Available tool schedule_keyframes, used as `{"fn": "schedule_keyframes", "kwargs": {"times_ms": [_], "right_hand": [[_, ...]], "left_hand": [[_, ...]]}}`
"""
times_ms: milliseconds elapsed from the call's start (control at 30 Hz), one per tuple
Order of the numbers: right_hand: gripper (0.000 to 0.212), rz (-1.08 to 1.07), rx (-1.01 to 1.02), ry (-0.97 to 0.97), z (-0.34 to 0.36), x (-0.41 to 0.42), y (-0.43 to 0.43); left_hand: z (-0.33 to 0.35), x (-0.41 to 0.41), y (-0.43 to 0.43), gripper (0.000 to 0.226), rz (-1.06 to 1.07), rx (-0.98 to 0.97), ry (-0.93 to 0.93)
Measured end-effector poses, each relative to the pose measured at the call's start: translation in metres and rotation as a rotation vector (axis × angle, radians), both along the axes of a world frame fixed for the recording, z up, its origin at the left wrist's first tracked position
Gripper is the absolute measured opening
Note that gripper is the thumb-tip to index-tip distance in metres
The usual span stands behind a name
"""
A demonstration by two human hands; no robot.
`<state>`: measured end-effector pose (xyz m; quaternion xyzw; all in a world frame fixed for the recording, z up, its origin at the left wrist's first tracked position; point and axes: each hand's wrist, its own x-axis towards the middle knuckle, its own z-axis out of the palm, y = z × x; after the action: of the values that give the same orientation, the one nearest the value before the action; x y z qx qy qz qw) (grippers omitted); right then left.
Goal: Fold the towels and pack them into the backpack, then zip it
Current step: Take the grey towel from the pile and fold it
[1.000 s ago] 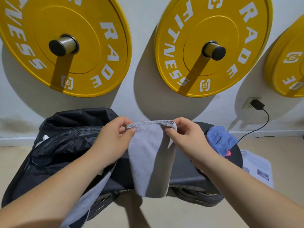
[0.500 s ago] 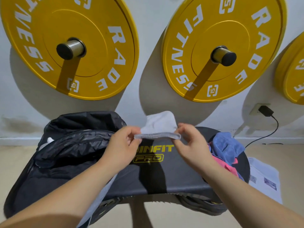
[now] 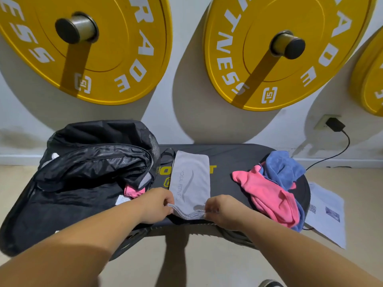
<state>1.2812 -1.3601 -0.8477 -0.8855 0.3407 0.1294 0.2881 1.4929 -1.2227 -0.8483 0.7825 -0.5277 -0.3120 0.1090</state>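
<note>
A grey towel (image 3: 191, 180) lies flat as a long narrow strip on the black bench pad (image 3: 234, 160), its far end pointing at the wall. My left hand (image 3: 156, 205) pinches its near left corner and my right hand (image 3: 222, 210) pinches its near right corner. The open black backpack (image 3: 87, 168) sits on the left end of the pad, with a pink towel (image 3: 134, 191) showing in its opening. On the right end a crumpled pink towel (image 3: 269, 195) lies over a blue towel (image 3: 284, 168).
Yellow weight plates (image 3: 269, 44) hang on pegs on the wall behind the pad. A charger (image 3: 334, 124) is plugged into a wall socket, its cable trailing down. A printed sheet of paper (image 3: 329, 216) lies on the floor at the right.
The grey towel hung folded from both hands in the air; both hands swung it forward and lowered it, and it now lies flat on the pad.
</note>
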Motion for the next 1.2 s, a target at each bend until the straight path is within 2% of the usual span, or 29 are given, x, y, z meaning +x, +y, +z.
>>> {"fn": "schedule_keyframes", "kwargs": {"times_ms": [133, 300, 400, 500, 567, 633, 767, 833, 933, 1067, 1133, 1167, 1200], "right_hand": [[0.021, -0.253, 0.176, -0.107, -0.02, -0.008, 0.007], [0.024, -0.541, 0.377, -0.162, -0.038, -0.013, 0.016], [0.03, -0.618, 0.323, -0.117, -0.044, -0.001, 0.014], [0.033, -0.622, 0.247, -0.09, -0.047, 0.006, 0.012], [0.027, -0.577, 0.176, -0.1, -0.047, 0.006, 0.014], [0.023, -0.458, -0.011, -0.112, -0.049, 0.007, 0.018], [0.011, -0.044, -0.506, -0.218, -0.064, 0.011, 0.033], [0.026, 0.152, -0.663, -0.203, -0.069, 0.007, 0.04], [0.018, 0.25, -0.771, -0.286, -0.077, -0.005, 0.044], [0.029, 0.286, -0.805, -0.258, -0.081, -0.011, 0.045], [0.031, 0.225, -0.72, -0.255, -0.076, -0.008, 0.039], [0.024, 0.168, -0.658, -0.254, -0.074, -0.007, 0.035], [0.014, 0.094, -0.586, -0.256, -0.073, -0.006, 0.031]], "left_hand": [[-0.016, 0.003, 0.009, 0.015, 0.023, 0.036, 0.031], [-0.034, -0.002, 0.008, 0.039, 0.111, 0.048, 0.06], [-0.044, -0.013, 0.002, 0.036, 0.202, 0.068, 0.0], [-0.051, -0.019, 0.004, 0.035, 0.319, 0.009, -0.068], [-0.053, -0.023, 0.007, 0.024, 0.294, -0.062, -0.136], [-0.053, -0.026, 0.009, 0.008, 0.164, -0.146, -0.223], [-0.049, -0.035, 0.013, 0.033, -0.337, -0.272, -0.57], [-0.052, -0.035, 0.019, 0.037, -0.422, -0.256, -0.66], [-0.059, -0.031, 0.025, 0.035, -0.479, -0.257, -0.684], [-0.065, -0.027, 0.018, 0.046, -0.346, -0.282, -0.626], [-0.069, -0.023, 0.017, 0.025, -0.231, -0.322, -0.505], [-0.07, -0.021, 0.016, 0.015, -0.16, -0.307, -0.416], [-0.067, -0.02, 0.015, 0.017, -0.064, -0.287, -0.292]]}}
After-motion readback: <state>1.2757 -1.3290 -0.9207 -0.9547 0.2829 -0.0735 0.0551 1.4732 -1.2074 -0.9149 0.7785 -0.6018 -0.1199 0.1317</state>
